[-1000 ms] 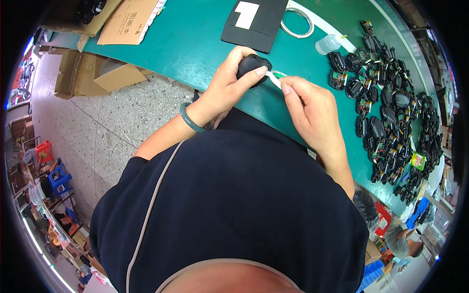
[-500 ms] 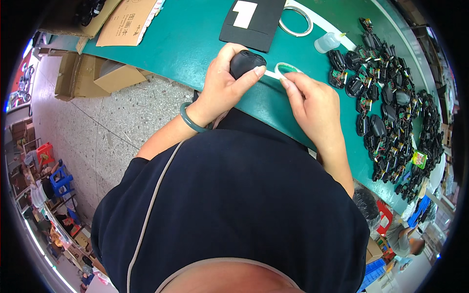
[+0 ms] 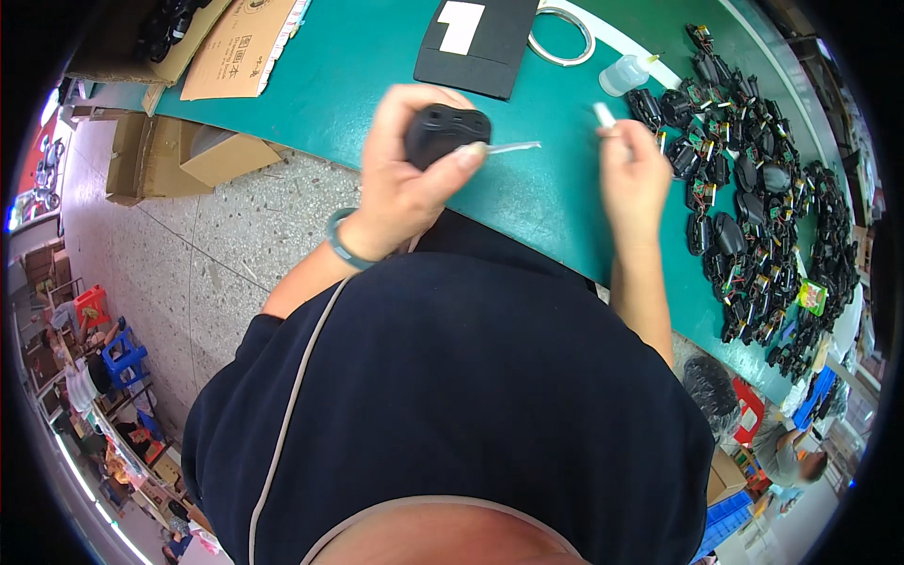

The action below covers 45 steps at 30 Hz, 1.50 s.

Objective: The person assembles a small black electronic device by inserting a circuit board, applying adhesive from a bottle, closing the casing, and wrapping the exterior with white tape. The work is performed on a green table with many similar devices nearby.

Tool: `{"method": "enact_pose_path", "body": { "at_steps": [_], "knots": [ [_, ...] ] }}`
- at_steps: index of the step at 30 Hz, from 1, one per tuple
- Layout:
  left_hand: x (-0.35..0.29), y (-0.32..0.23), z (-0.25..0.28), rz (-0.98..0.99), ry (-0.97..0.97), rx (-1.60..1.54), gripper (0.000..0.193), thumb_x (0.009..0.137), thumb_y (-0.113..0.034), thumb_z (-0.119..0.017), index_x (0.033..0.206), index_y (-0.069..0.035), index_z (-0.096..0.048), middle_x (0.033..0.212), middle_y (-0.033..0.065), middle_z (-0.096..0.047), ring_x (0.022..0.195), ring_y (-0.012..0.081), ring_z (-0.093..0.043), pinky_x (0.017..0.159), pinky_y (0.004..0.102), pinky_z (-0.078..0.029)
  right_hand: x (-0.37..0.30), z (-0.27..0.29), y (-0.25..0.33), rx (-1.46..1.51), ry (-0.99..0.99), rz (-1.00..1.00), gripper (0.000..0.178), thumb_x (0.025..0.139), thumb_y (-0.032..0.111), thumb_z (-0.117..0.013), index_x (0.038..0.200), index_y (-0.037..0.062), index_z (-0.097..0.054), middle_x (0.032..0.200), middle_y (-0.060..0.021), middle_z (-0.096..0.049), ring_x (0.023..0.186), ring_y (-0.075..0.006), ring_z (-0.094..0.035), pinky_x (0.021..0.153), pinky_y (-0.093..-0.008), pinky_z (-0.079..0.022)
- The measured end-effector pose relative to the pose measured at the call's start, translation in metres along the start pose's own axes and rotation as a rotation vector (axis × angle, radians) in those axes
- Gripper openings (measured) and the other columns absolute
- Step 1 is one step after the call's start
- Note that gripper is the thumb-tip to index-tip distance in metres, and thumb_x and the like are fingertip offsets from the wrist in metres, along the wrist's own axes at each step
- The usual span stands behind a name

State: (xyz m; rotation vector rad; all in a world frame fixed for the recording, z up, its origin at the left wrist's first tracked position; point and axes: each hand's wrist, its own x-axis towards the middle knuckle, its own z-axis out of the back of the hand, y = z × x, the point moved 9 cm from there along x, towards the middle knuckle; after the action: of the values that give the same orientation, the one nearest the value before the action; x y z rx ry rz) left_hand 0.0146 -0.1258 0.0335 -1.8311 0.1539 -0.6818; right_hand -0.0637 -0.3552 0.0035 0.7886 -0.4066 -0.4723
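My left hand (image 3: 400, 174) is closed around a rounded black plastic device (image 3: 443, 137), holding it above the near edge of the green table. From beside my left thumb a short white tape strip (image 3: 514, 147) sticks out to the right, its far end free. Off to the right, my right hand (image 3: 635, 174) pinches a narrow white tape roll (image 3: 604, 115), seen nearly edge-on. A gap separates the roll from the strip.
Many black devices with exposed circuit boards (image 3: 744, 207) crowd the table's right side. A squeeze bottle (image 3: 625, 75), another tape roll (image 3: 562, 36) and a black folder (image 3: 471, 47) lie toward the back. Cardboard boxes (image 3: 226, 155) stand at left; a person (image 3: 786, 452) sits at lower right.
My right hand has moved right, away from the device, with the tape roll. The tape that spanned both hands is now parted. My left hand has shifted slightly left and turned the device.
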Motion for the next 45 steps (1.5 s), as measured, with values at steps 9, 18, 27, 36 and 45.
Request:
{"method": "enact_pose_path", "body": {
  "at_steps": [9,18,27,36,45],
  "knots": [
    [0.004,0.005,-0.012,-0.032,0.070,0.009,0.032,0.083,-0.007,-0.069,0.106,-0.005,-0.046,0.101,0.0082,-0.053,0.092,0.0132,-0.053,0.082,0.0275,-0.045,-0.017,-0.038,0.067,1.322,0.415,-0.078,0.058,0.079,0.006,-0.073,0.130,-0.0024,-0.046,0.103,-0.0061,-0.060,0.082,-0.0063,-0.050,0.077,-0.0195,-0.044],
    [-0.001,0.021,-0.021,0.176,0.073,-0.254,0.031,0.085,-0.010,-0.067,0.107,-0.005,-0.046,0.102,0.0082,-0.051,0.087,0.0156,-0.057,0.077,0.0307,-0.050,-0.023,-0.035,0.074,1.296,0.314,-0.045,0.033,0.080,-0.007,-0.069,0.107,-0.0005,-0.050,0.084,-0.0107,-0.065,0.075,-0.0167,-0.065,0.077,-0.0297,-0.055],
    [-0.009,0.030,-0.049,0.297,0.285,-0.541,0.044,0.082,-0.037,-0.069,0.104,-0.007,-0.045,0.099,0.0111,-0.050,0.077,0.0228,-0.060,0.067,0.0314,-0.051,-0.027,-0.053,0.071,1.446,0.546,-0.114,0.036,0.075,-0.011,-0.072,0.097,0.0045,-0.048,0.078,-0.0129,-0.062,0.065,-0.0242,-0.066,0.055,-0.0339,-0.057],
    [-0.019,0.024,-0.063,0.338,0.574,-0.563,0.043,0.082,-0.038,-0.067,0.104,-0.006,-0.047,0.094,0.0079,-0.051,0.085,0.0160,-0.054,0.069,0.0275,-0.050,-0.044,-0.085,0.072,1.352,0.964,-0.336,0.067,0.051,0.003,-0.089,0.104,-0.0022,-0.048,0.088,-0.0114,-0.060,0.069,-0.0205,-0.067,0.052,-0.0356,-0.062],
    [-0.015,0.034,-0.065,0.338,0.543,-0.318,0.093,0.081,-0.070,-0.056,0.138,-0.001,-0.031,0.080,0.0043,-0.052,0.067,0.0107,-0.054,0.053,0.0224,-0.042,-0.047,-0.095,0.066,1.316,1.089,-0.307,0.080,0.049,0.007,-0.091,0.115,-0.0085,-0.049,0.092,-0.0142,-0.066,0.068,-0.0222,-0.069,0.055,-0.0367,-0.062]
  ]
}}
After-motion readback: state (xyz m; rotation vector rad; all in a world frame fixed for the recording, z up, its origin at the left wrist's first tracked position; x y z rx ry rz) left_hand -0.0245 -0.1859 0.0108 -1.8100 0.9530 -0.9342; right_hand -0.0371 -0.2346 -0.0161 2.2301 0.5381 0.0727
